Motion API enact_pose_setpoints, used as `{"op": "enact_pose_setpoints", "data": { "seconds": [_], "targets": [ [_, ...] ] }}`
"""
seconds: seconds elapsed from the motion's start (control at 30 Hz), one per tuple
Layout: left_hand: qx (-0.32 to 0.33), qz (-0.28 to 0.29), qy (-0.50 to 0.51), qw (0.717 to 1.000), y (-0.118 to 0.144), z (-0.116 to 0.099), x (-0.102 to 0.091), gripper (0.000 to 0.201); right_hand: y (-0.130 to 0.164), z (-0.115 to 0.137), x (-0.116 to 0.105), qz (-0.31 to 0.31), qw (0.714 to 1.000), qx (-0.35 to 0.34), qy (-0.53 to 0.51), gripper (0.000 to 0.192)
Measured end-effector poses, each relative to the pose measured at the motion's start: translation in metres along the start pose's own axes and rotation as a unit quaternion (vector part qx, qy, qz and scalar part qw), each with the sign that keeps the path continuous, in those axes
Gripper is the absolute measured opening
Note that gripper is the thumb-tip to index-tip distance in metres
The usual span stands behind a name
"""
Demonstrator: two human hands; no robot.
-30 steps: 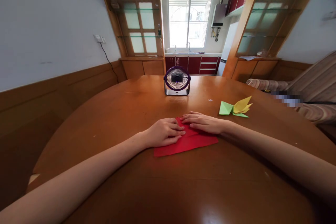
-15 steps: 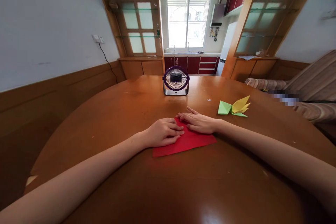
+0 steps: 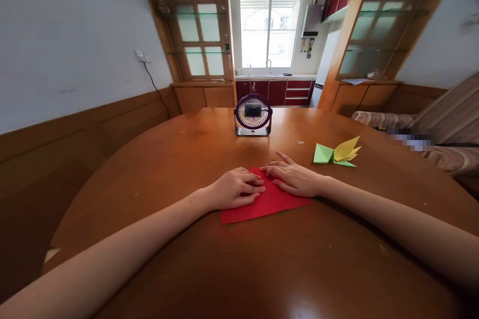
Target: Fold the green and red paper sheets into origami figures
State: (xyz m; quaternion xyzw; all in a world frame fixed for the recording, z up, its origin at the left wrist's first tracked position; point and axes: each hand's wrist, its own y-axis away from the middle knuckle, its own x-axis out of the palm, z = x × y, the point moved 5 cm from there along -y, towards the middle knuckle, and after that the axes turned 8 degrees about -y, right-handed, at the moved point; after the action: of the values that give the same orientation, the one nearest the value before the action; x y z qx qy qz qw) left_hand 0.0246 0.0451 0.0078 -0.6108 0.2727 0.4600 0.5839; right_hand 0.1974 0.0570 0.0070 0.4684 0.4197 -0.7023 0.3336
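A folded sheet of red paper (image 3: 271,203), roughly triangular, lies flat on the wooden table with its long edge toward me. My left hand (image 3: 236,189) rests on its left side, fingers stretched flat and pointing right. On its upper right edge lies my right hand (image 3: 294,177), palm down, with the fingers spread and the index finger lifted a little outward. Parts of the paper's left and right edges are hidden beneath the hands. Neither hand grips the paper.
A small purple desk fan (image 3: 253,113) stands beyond the paper. To the right sits a folded paper piece in green (image 3: 323,154) and yellow (image 3: 346,149). The wooden table (image 3: 179,149) has a rounded edge. A striped sofa (image 3: 449,114) is at the right.
My right hand has slid slightly to the right along the red paper's edge, away from the left hand. The left hand stays on the paper. The whole view has shifted slightly.
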Motion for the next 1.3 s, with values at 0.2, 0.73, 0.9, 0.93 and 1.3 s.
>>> {"op": "enact_pose_setpoints", "data": {
  "seconds": [0.2, 0.73, 0.9, 0.93, 1.3],
  "targets": [
    [0.001, -0.004, -0.005, 1.0, -0.001, -0.001, 0.0, 0.027, 0.016, 0.005, -0.006, 0.005, 1.0, 0.002, 0.024, 0.028],
    [-0.004, -0.006, 0.013, 1.0, -0.002, -0.001, -0.004, 0.026, 0.06, 0.013, -0.021, -0.031, 0.998, -0.042, 0.043, 0.02],
    [-0.008, -0.005, 0.021, 1.0, -0.002, -0.001, -0.004, 0.026, 0.072, 0.016, -0.025, -0.053, 0.997, -0.044, 0.032, 0.017],
    [-0.01, -0.006, 0.024, 1.0, -0.002, -0.001, -0.004, 0.026, 0.073, 0.016, -0.025, -0.055, 0.997, -0.043, 0.029, 0.017],
    [-0.073, 0.008, 0.086, 0.994, -0.003, 0.008, 0.001, 0.022, 0.066, 0.02, -0.026, -0.104, 0.993, -0.061, 0.004, 0.014]
  ]
}}
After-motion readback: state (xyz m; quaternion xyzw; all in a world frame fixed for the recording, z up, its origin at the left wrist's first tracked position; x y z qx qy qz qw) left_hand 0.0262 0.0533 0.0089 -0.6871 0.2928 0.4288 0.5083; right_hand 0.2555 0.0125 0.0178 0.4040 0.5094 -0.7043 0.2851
